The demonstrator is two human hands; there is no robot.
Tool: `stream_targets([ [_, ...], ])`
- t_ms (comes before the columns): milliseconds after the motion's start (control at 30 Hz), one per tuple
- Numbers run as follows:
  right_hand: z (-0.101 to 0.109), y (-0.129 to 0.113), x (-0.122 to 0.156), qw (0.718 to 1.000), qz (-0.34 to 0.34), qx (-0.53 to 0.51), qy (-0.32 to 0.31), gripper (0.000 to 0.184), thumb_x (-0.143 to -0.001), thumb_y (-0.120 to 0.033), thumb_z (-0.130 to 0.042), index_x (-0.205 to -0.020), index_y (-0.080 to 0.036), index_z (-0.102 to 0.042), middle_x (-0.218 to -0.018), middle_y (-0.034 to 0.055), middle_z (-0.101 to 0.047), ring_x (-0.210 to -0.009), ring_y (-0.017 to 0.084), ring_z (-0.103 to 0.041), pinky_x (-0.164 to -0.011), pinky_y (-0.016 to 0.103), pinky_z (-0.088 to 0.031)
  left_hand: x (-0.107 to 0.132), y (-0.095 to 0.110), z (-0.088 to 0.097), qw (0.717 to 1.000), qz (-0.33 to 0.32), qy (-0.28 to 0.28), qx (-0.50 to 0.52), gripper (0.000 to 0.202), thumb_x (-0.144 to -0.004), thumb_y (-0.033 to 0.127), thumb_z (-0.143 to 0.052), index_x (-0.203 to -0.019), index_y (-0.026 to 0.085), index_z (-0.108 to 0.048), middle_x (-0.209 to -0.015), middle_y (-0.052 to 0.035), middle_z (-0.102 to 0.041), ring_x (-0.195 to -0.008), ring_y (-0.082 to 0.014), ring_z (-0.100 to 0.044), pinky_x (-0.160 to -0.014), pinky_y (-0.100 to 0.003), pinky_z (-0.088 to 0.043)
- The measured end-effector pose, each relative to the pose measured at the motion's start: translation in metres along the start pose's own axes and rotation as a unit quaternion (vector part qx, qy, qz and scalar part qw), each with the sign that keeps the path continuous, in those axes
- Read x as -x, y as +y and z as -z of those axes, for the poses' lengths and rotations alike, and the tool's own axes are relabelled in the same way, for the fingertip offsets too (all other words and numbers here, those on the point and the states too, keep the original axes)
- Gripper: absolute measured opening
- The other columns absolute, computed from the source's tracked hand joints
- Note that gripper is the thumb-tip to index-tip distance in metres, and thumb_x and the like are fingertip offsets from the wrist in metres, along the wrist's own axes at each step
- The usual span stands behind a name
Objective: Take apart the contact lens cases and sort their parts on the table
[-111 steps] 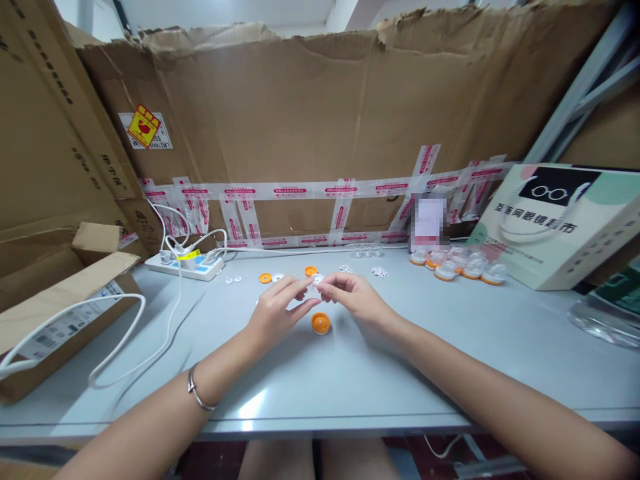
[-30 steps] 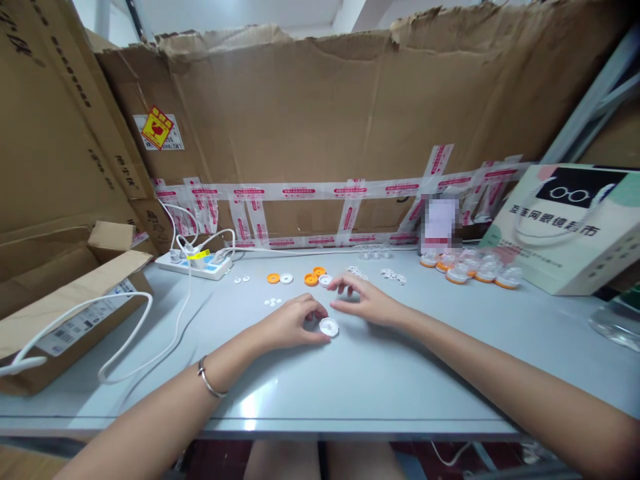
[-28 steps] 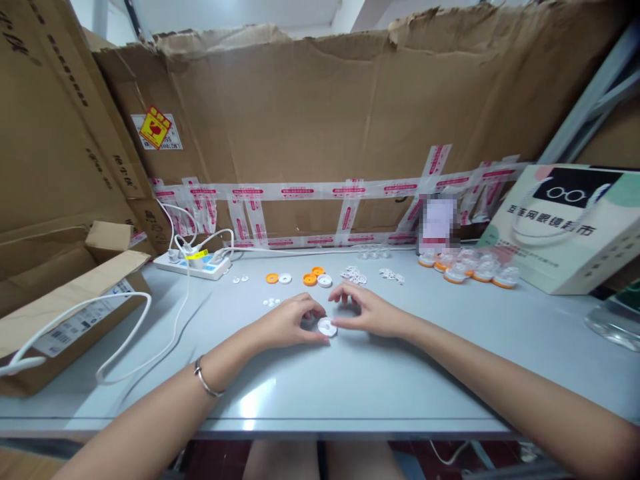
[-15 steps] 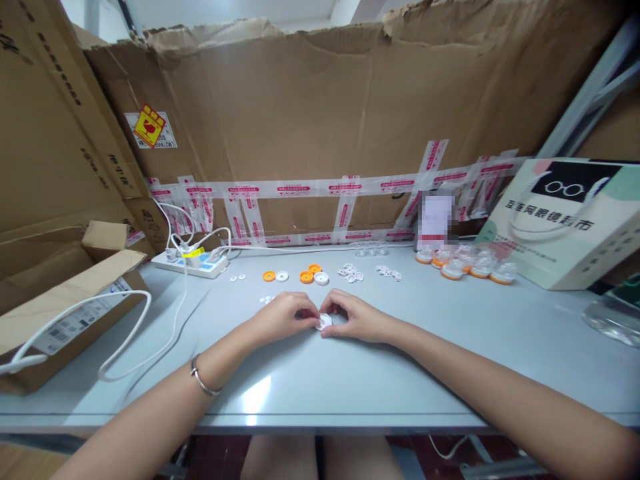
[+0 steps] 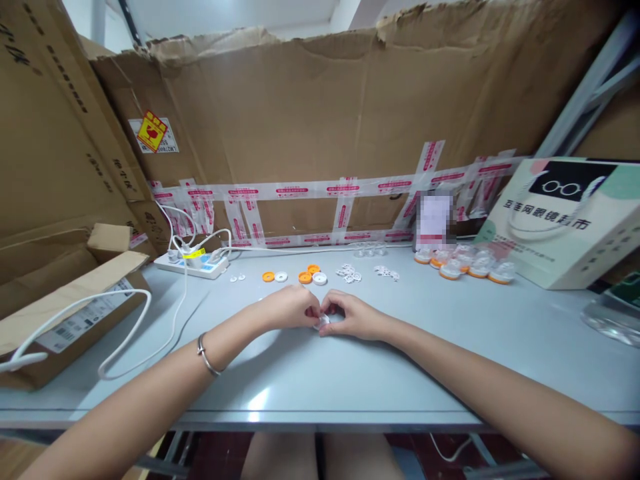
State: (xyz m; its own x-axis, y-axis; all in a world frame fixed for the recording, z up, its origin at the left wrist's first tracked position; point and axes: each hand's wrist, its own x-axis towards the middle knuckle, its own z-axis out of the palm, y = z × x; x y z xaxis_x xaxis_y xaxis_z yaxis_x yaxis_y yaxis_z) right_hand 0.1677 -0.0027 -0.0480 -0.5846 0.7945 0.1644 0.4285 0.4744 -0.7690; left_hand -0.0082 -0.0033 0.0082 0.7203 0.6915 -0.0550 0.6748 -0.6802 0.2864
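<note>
A white round piece (image 5: 324, 321), its finer detail hidden behind fingers, sits at or just above the middle of the desk (image 5: 320, 383). The right hand (image 5: 349, 316) grasps it, thumb along the near edge and fingers curled at the far side. The left hand (image 5: 294, 307), back uppermost, lies above a silver bracelet (image 5: 201, 347) at the wrist, fingertips bunched against the piece; from here I cannot tell whether they grip it.
</note>
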Motion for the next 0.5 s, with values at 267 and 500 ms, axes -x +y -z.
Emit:
stream_targets([
  [267, 0.002, -0.004, 0.002, 1.0, -0.011, -0.001, 0.003, 0.033, -0.06, -0.04, -0.072, -0.08, -0.018, -0.059, -0.083, 0.0012, -0.055, -0.076, 0.015, -0.05, -0.07, 0.028, -0.042, 0.005, -0.015, 0.01, 0.997, -0.031, 0.061, -0.037, 0.012, -0.069, 0.014, -0.055, -0.064, 0.017, -0.065, -0.061, 0.0004, -0.064, -0.054, -0.0099, -0.052, -0.056, -0.019, -0.035],
  [500, 0.004, -0.007, 0.002, 1.0, -0.026, -0.014, -0.011, 0.033, -0.059, -0.039, -0.073, -0.079, -0.018, -0.059, -0.086, 0.0021, -0.054, -0.079, 0.015, -0.051, -0.074, 0.029, -0.043, 0.057, -0.068, 0.025, 0.978, 0.037, 0.176, -0.107, 0.015, -0.074, 0.015, -0.049, -0.075, 0.016, -0.064, -0.071, -0.0026, -0.065, -0.064, -0.0128, -0.058, -0.062, -0.021, -0.041],
])
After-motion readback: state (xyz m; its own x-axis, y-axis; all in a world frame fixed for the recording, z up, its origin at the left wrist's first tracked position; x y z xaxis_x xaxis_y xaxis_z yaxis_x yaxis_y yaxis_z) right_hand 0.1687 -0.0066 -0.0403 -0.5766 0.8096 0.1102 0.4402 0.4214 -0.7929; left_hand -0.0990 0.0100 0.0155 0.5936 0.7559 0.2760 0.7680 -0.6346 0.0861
